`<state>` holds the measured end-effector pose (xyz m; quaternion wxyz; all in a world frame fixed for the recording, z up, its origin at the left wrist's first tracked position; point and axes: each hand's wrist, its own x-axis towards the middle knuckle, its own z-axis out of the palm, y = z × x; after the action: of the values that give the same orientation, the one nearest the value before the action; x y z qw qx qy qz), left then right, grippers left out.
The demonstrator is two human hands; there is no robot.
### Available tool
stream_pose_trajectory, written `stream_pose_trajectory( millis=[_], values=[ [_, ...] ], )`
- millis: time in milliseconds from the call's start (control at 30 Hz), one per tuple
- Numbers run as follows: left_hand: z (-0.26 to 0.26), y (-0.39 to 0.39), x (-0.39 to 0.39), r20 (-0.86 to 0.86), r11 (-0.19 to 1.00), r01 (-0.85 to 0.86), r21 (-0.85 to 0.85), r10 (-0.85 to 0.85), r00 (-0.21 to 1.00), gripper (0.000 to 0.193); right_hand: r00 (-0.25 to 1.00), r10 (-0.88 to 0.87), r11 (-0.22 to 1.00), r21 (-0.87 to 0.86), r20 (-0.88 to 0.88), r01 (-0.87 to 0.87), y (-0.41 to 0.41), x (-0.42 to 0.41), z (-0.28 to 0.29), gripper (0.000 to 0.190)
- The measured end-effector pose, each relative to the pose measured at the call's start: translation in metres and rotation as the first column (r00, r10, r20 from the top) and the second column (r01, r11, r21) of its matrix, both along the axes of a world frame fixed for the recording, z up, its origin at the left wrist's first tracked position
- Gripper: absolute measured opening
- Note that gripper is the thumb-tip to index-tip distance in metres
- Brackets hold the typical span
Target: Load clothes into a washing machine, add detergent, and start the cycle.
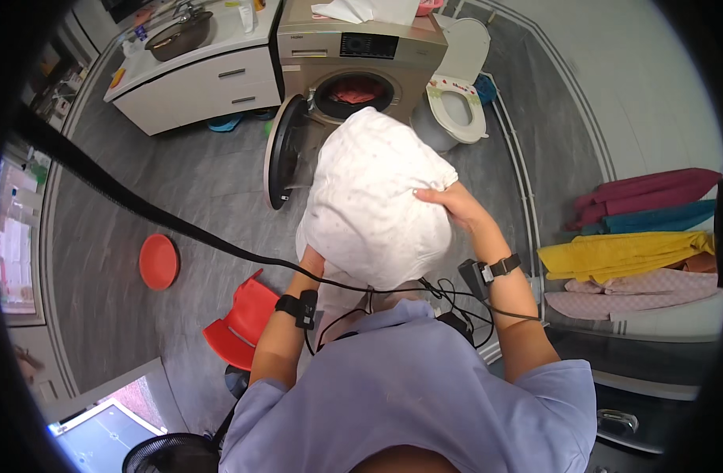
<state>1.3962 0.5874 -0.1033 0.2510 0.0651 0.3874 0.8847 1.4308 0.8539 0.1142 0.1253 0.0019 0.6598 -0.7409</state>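
A large bundle of white fabric with small dots (379, 201) is held up in front of my body. My right hand (453, 204) grips its right side, with the thumb on top of the cloth. My left hand (313, 260) is at the lower left of the bundle, its fingers hidden beneath the fabric. Beyond the cloth stands a front-loading washing machine (314, 77), its round door (283, 151) swung open to the left. Reddish laundry (355, 91) shows inside the drum.
A toilet (456, 112) stands right of the washer, a white vanity cabinet (201, 91) left. A red basin (159, 262) and red plastic chair (243, 322) are on the left. Towels (627, 254) hang at the right. A black cable (219, 243) crosses the view above my left wrist.
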Motion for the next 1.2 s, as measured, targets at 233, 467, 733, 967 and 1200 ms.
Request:
stream_pose_trajectory(
  millis=[233,467,733,967,1200],
  values=[
    [0.017,0.026,-0.084,0.11,0.964,-0.005,0.267,-0.025,0.994,0.054,0.955,-0.297,0.938,0.187,0.002,0.292,0.027,-0.056,-0.079,0.068],
    [0.048,0.082,-0.168,0.11,0.984,0.092,0.152,-0.109,0.988,0.044,0.95,-0.292,0.941,0.143,-0.107,0.306,0.044,-0.126,-0.084,0.07],
    [0.032,0.141,-0.271,0.243,0.935,0.055,0.349,-0.148,0.959,0.046,0.979,-0.201,0.979,0.01,-0.046,0.202,0.094,-0.263,-0.046,0.056],
    [0.005,0.152,-0.29,0.526,0.864,-0.272,0.424,0.009,0.85,0.047,0.877,0.185,0.865,0.497,-0.444,0.069,0.106,-0.372,-0.095,0.041],
    [-0.036,0.139,-0.311,0.575,0.873,-0.331,0.359,0.073,0.815,0.051,0.679,0.512,0.735,0.678,-0.526,-0.028,0.048,-0.408,-0.098,0.041]
  ],
)
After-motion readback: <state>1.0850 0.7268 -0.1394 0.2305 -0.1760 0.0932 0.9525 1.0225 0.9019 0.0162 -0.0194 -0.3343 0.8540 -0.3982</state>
